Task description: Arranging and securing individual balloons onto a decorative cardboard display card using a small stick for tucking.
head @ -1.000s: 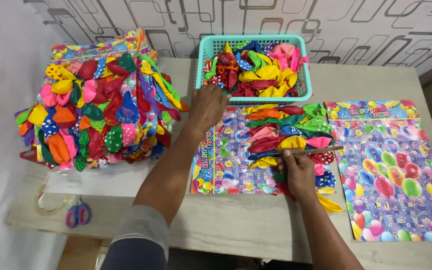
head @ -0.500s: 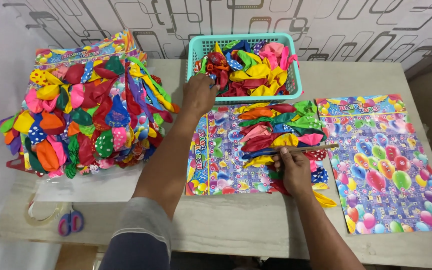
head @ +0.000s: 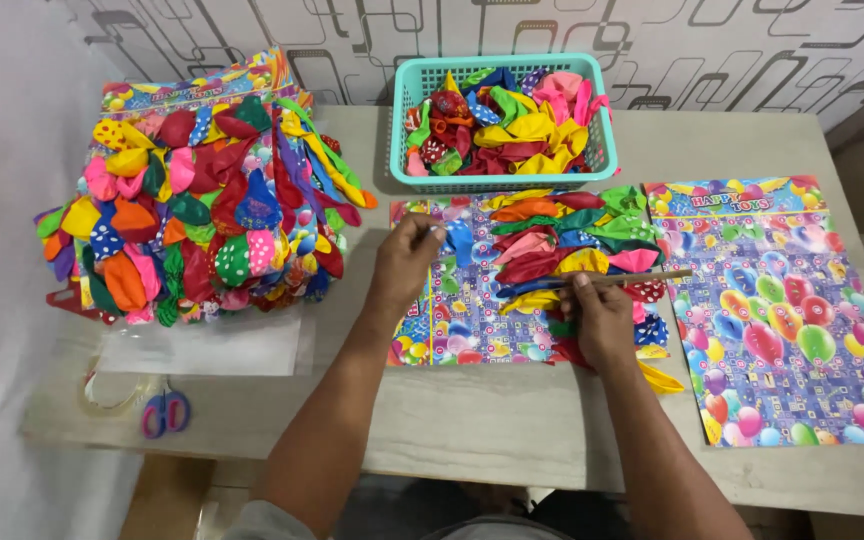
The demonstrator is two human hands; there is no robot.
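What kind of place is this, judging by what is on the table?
Probably a small home workshop for packing toy balloons. A teal basket holds loose balloons, finished balloon cards are stacked on the left, and blank printed cards lie on a table by a patterned wall.

two hands, two cards, one basket
one stick, one pair of scissors, one heap of filled cards; loose balloons too many to count.

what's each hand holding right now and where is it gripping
The left hand pinches a blue balloon at its end. The right hand grips a thin stick near its left end.
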